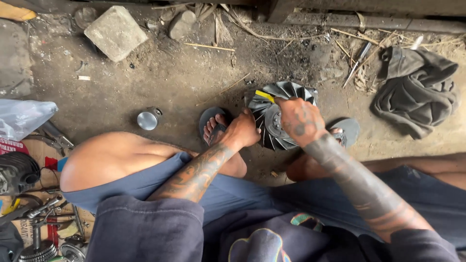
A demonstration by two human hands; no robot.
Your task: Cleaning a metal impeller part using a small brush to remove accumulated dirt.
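Note:
A dark metal disc with curved fins [275, 104] stands tilted on the dirt floor between my feet. My left hand [242, 130] grips its lower left rim. My right hand [299, 120] presses on the disc's top face, and a small yellow piece [264, 95] sticks out from under its fingers. What that yellow piece is, I cannot tell. Both forearms are tattooed. I squat in dark flip-flops, the left foot [213, 127] beside the left hand.
A small shiny metal cylinder [147, 119] lies on the dirt left of my foot. A concrete block [115, 32] sits far left, a grey rag [415, 88] right, a screwdriver [358, 62] near it. Tools and engine parts [34, 213] crowd the lower left.

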